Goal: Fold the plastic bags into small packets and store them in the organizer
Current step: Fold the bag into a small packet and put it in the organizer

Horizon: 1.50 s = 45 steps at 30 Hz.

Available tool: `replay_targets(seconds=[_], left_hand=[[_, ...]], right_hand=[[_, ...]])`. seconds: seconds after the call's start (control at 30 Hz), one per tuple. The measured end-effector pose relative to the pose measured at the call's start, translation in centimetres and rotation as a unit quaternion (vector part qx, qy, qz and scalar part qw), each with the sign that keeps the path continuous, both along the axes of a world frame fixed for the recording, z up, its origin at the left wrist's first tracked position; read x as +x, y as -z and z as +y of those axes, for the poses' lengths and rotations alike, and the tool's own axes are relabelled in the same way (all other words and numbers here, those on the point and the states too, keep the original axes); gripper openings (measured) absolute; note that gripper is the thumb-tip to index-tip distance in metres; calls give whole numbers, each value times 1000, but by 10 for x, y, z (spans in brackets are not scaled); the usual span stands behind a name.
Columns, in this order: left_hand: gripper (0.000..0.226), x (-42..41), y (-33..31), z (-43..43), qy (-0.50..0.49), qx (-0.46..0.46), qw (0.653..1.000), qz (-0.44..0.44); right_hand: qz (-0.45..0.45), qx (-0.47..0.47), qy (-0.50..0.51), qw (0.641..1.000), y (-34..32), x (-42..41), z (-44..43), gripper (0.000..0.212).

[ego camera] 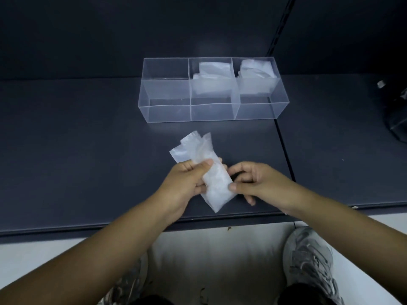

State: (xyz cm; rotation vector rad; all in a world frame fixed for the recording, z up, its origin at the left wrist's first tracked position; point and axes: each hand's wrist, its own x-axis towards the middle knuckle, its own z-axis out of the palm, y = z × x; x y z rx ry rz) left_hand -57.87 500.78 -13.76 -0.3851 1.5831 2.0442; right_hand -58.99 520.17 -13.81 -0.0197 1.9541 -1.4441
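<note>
Both hands are pinching the half-folded plastic bag (203,170) near the shelf's front edge: left hand (187,183) clamped mid-strip, right hand (253,183) on the lower end. I'd crease tight, then fill the organizer (167,113)'s empty left compartment.

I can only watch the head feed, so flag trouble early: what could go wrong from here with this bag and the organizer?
1. The translucent white plastic bag, a long strip pinched by the left hand and right hand, has loose splayed top flaps; they could spring open.
2. The clear three-compartment plastic organizer looks light; pushing a packet in might slide it on the dark grey shelf.
3. Folded white packets already fill the middle and right compartments; only the left looks empty.
</note>
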Motion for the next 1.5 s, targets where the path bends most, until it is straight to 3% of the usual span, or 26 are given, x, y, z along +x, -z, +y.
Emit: replay_targets(seconds=[0.17, 0.37, 0.43, 0.5, 0.57, 0.63, 0.7, 0.87, 0.97, 1.03, 1.13, 1.27, 1.43, 1.5], left_hand=[[14, -16, 16, -7, -76, -76, 993, -53], [15, -48, 23, -29, -162, -202, 966, 18], [17, -45, 24, -37, -177, -263, 943, 98], [17, -27, 21, -40, -113, -398, 864, 288], [31, 1, 19, -32, 39, -432, 787, 440], [60, 25, 22, -22, 189, -408, 757, 474], [70, 40, 29, -18, 242, -419, 740, 468], [31, 39, 32, -22, 135, -458, 747, 463], [45, 33, 28, -25, 120, -422, 804, 401], [53, 29, 25, -27, 86, -377, 855, 345], [59, 18, 22, -29, 48, -322, 912, 248], [42, 3, 24, -31, 5, -247, 957, 152], [19, -10, 25, -31, -95, -181, 976, 71], [29, -11, 26, -34, -128, -246, 956, 102]], right_hand=[[3, 80, 37, 996, 16, 2, -4, 14], [9, 110, 63, 992, 14, 2, -9, 16], [9, 118, 61, 991, 12, 1, -10, 16], [6, 120, 57, 991, 9, 0, -12, 16], [-5, 109, 56, 992, 4, 0, -14, 16], [-20, 87, 56, 994, -3, -1, -16, 17], [-39, 61, 59, 996, -12, -3, -17, 16], [-25, 26, 51, 998, -29, -13, -19, 9], [61, 49, -36, 996, -29, -21, -10, 49], [71, 31, -108, 991, -25, -25, -8, 67], [71, 3, -102, 992, -10, -30, -18, 53], [88, 27, 23, 995, 6, -35, -39, 19], [112, 100, 76, 986, 17, -41, -54, 16], [130, 126, 77, 981, 19, -43, -58, 19]])
